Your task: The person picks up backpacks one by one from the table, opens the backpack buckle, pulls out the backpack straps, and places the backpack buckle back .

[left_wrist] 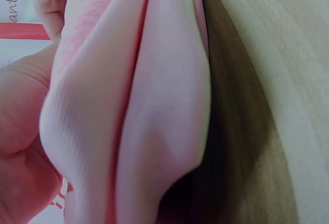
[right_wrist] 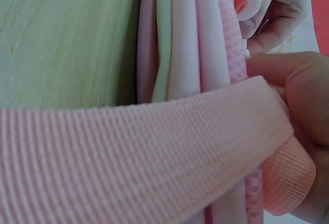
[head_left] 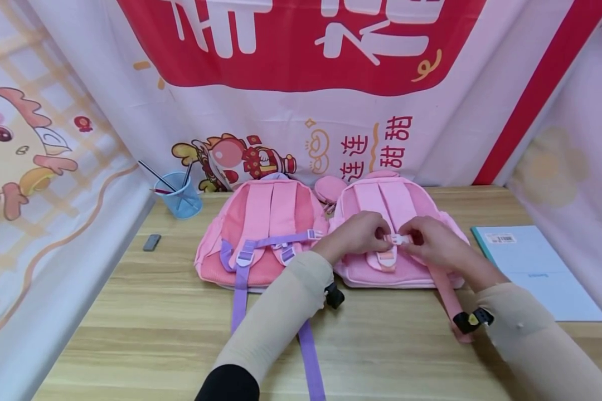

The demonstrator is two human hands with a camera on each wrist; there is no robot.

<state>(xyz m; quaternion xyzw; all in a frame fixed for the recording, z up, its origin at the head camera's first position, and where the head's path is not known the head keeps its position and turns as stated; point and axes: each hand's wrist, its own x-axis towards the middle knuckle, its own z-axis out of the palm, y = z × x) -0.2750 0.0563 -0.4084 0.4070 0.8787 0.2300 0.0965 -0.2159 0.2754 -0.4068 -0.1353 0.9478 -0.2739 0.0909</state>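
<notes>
Two pink backpacks lie side by side on the table, their shoulder straps facing up. Over the right backpack (head_left: 351,267), a small white buckle (head_left: 397,239) sits between both hands. My left hand (head_left: 363,234) pinches its left side with thumb and fingers. From the other side my right hand (head_left: 431,242) pinches the buckle's right end. A peach webbing strap (right_wrist: 154,147) runs past the right hand in the right wrist view and hangs over the backpack's front edge. The left wrist view mostly holds the backpack's pale pink side (left_wrist: 164,95).
The left backpack (head_left: 258,209) has purple straps (head_left: 241,301) trailing toward the front. A blue pen cup (head_left: 184,205) and a small grey block (head_left: 152,243) are at the left. A round pink pouch (head_left: 329,189) lies behind, a pale blue booklet (head_left: 547,273) at right.
</notes>
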